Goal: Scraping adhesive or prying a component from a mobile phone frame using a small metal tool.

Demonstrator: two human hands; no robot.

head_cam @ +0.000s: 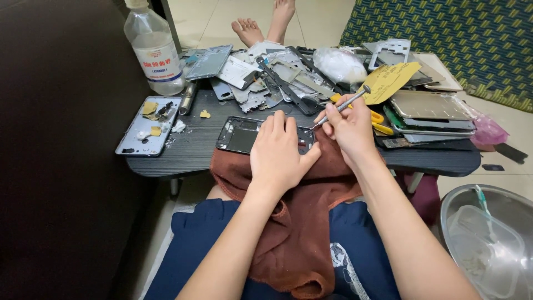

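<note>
Your left hand (pixel 280 153) presses flat and open on the phone frame (pixel 244 135) at the desk's (pixel 194 150) near edge, while your right hand (pixel 350 130) pinches a metal tool (pixel 341 106) at its 3 o'clock corner; a slip could gouge the frame or jab your fingers.

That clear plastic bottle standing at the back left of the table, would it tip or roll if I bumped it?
The clear bottle stands upright, tall and narrow, near the table edge, so a bump high up would probably tip it. It looks round, so once down it would likely roll. Its smooth plastic may be a bit slippery; how full it is cannot be told.
</note>
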